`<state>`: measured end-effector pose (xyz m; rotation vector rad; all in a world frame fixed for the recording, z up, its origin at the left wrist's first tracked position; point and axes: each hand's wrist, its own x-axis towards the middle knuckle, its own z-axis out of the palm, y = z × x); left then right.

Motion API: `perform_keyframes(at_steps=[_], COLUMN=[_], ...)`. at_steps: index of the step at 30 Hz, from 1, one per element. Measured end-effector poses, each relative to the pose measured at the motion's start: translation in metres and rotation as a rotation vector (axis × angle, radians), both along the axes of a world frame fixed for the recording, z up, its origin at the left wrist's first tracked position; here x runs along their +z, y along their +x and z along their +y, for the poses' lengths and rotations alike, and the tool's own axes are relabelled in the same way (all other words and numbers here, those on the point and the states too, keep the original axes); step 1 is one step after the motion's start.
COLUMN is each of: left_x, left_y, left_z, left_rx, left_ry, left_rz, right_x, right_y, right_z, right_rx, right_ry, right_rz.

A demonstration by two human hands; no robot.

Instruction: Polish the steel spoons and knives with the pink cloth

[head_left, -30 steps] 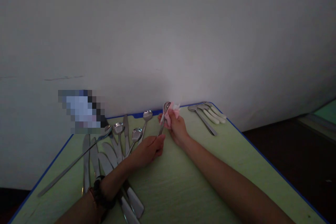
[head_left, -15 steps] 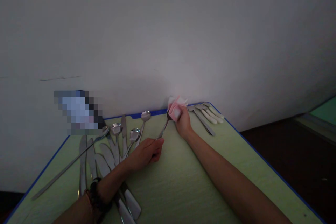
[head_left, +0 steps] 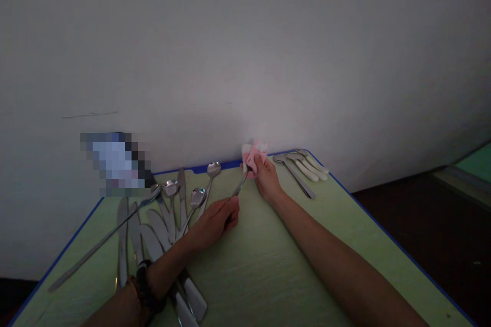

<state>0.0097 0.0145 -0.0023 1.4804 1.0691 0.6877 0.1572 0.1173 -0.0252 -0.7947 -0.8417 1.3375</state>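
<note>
My left hand (head_left: 220, 217) is closed around the handle of a metal spoon (head_left: 241, 184), which points away from me toward the wall. My right hand (head_left: 267, 178) pinches a pink and white cloth (head_left: 253, 156) around the spoon's bowl, so the bowl is hidden. To the left, partly under my left forearm, lie several table knives (head_left: 151, 240) and spoons (head_left: 197, 196). On the right, beyond my right hand, rest a metal spoon (head_left: 297, 179) and several pieces of cutlery with pale handles (head_left: 307, 169).
The green table (head_left: 245, 276) has a blue edge and stands against a grey wall (head_left: 245, 51). A blurred-out phone-like device (head_left: 117, 163) leans at the back left. One long-handled spoon (head_left: 103, 237) lies slantwise near the left edge.
My right hand has shifted slightly with the cloth, which now covers the spoon's bowl that partly showed before. My left hand stays nearly in place, still holding the handle.
</note>
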Motion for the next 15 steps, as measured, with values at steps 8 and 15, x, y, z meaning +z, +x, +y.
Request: perform_keyframes(at_steps=[8,15], left_x=[0.0,0.008], left_y=[-0.002,0.004], left_z=[-0.001,-0.004], left_rx=[-0.032,-0.078], left_ry=[-0.047,0.104], left_rz=[-0.102,0.0], right_x=[0.001,0.002], right_y=[0.002,0.002], right_z=[0.002,0.002], right_rx=[-0.054,-0.127], right_ry=[-0.014,-0.041], right_rz=[0.033,0.148])
